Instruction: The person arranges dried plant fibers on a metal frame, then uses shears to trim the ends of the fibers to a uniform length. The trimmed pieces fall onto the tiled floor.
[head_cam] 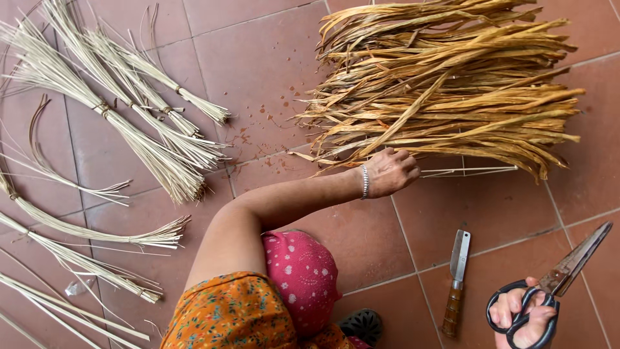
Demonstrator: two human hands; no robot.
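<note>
My left hand (391, 171), with a beaded bracelet at the wrist, reaches out to the near edge of a big pile of dried yellow-brown palm leaves (452, 84) on the tiled floor. Its fingers are curled around strands at the pile's lower edge. A few thin pale sticks (471, 171) run out to the right from the fist. My right hand (523, 317) is low at the right and grips black-handled scissors (562, 274). The scissors' closed blades point up and to the right.
A knife with a wooden handle (457, 281) lies on the tiles between my hands. Several tied bundles of thin pale sticks (142, 123) fan out at the left, with more lower left (84, 258). My pink-clad knee (303, 271) and a dark sandal (361, 323) are at the bottom.
</note>
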